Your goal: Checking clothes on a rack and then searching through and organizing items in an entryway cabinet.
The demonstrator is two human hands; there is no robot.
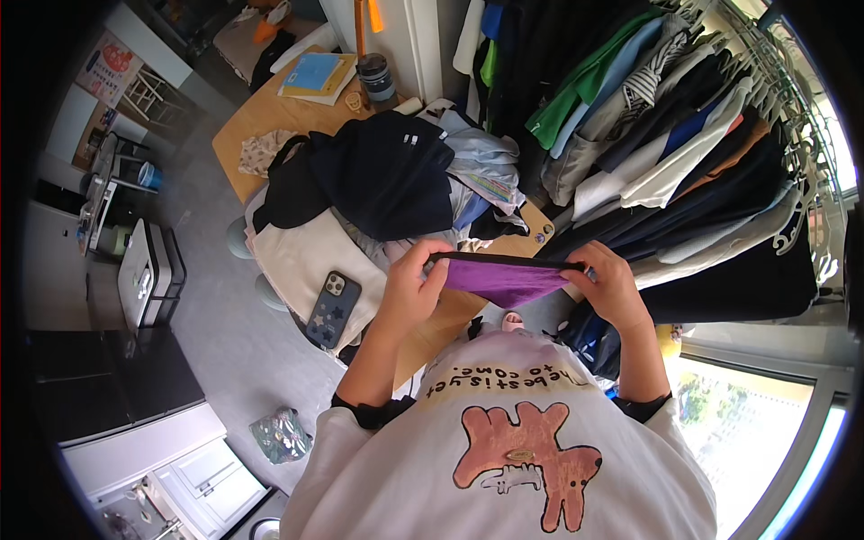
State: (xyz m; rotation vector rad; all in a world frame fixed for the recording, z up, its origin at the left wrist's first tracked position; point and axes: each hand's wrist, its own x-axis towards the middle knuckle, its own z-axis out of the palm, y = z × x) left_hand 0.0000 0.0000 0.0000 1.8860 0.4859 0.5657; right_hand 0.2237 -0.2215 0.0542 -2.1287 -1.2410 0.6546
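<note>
A purple, velvety garment (pixel 504 283) with a black band along its top edge is stretched between my hands, in front of my body. My left hand (pixel 415 283) pinches one end of the band between thumb and fingers. At the other end, my right hand (pixel 608 281) grips the band in the same way. The cloth hangs below the band, and its lower part recedes from view. Just beyond my hands, a heap of clothes with a black garment (pixel 382 175) on top lies on the wooden table (pixel 236 135). A cream cloth (pixel 310 247) drapes over the table's near left side.
On the cream cloth lies a dark phone (pixel 334 310). Books (pixel 317 76) and a dark tumbler (pixel 376 79) stand at the table's far end. To the right, a rack holds many hanging clothes (pixel 666 171). A patterned bundle (pixel 281 436) sits on the floor at left.
</note>
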